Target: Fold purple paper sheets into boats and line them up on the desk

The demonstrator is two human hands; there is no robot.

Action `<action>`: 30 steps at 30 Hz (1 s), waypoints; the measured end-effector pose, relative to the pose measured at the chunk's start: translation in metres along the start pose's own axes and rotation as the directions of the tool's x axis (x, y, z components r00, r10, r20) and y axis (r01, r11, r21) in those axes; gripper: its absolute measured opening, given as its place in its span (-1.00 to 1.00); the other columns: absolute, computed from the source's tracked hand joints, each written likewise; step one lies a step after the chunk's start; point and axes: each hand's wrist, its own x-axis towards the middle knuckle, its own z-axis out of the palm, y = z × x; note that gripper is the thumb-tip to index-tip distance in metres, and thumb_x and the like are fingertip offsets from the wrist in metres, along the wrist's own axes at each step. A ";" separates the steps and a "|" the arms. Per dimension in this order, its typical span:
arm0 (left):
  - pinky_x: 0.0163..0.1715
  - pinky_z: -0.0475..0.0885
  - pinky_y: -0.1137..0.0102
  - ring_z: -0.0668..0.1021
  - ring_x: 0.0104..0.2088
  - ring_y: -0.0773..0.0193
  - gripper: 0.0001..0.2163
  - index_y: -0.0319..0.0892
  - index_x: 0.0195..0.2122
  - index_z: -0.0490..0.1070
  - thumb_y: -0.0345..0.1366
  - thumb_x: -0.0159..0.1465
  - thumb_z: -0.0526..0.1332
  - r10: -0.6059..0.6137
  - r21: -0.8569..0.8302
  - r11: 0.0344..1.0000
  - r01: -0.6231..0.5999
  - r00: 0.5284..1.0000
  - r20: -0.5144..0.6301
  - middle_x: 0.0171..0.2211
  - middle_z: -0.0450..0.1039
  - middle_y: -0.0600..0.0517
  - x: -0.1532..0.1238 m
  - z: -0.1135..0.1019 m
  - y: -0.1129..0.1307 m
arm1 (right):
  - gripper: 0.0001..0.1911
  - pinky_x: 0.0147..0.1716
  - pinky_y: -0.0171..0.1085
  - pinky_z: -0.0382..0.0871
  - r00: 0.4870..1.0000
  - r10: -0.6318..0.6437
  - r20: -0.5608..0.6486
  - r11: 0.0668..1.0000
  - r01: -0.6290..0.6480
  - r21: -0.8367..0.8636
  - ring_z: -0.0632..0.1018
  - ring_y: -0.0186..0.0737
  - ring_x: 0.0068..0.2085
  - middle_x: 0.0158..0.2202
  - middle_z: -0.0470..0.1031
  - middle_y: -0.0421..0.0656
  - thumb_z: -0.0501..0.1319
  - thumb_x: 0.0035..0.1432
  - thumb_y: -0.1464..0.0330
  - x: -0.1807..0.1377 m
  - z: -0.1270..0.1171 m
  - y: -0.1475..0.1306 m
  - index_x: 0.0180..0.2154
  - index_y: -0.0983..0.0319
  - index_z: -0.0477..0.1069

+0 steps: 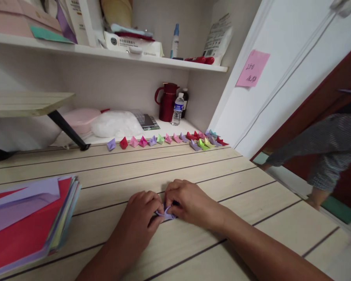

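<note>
A small piece of folded lilac paper [169,215] lies on the slatted wooden table [193,249], pinched between both hands. My left hand [144,212] grips its left end with thumb and fingers together. On the other side, my right hand [190,203] has thumb and forefinger closed on the paper's right part. The fingers cover much of it, so its exact shape is hidden. Along the table's far edge stands a row of folded paper boats [143,141] in several colours, grouped more thickly at the right end.
At the left lies a stack of coloured paper sheets [46,234]. A small wooden stand [26,103] has black legs on the table. Behind are a red jug [167,103], a water bottle [178,110] and a laden shelf [178,64]. A person's legs [318,152] show at right.
</note>
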 end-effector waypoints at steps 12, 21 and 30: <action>-0.04 0.27 0.16 0.48 -0.14 0.18 -0.83 -0.11 -0.39 0.42 -0.45 0.10 0.40 -0.002 0.006 1.000 0.002 1.000 -0.022 -0.23 0.47 0.11 0.002 0.004 0.001 | -0.95 -0.06 -0.36 0.36 0.990 -0.132 0.054 0.982 0.123 0.142 0.56 -0.28 -0.11 -0.17 0.60 -0.16 0.36 0.18 0.45 0.001 -0.014 0.011 -0.35 0.22 0.59; -0.04 0.28 0.18 0.48 -0.14 0.19 -0.86 -0.08 -0.38 0.43 -0.45 0.13 0.35 0.021 0.011 1.000 -0.021 0.999 -0.029 -0.24 0.47 0.13 -0.001 0.001 0.002 | -0.86 -0.02 -0.22 0.32 0.988 -0.103 0.113 0.994 0.107 -0.030 0.54 -0.15 -0.07 -0.12 0.58 -0.15 0.37 0.11 0.47 -0.005 -0.015 0.000 -0.24 0.18 0.57; -0.02 0.27 0.18 0.48 -0.12 0.19 -0.84 -0.08 -0.37 0.43 -0.44 0.12 0.37 0.040 0.023 0.999 -0.039 0.999 -0.027 -0.22 0.47 0.12 -0.001 0.004 -0.001 | -0.73 0.00 -0.28 0.32 0.978 -0.145 0.153 0.989 0.149 -0.011 0.53 -0.20 -0.03 -0.07 0.57 -0.17 0.25 0.08 0.59 -0.007 -0.021 -0.002 -0.21 0.18 0.55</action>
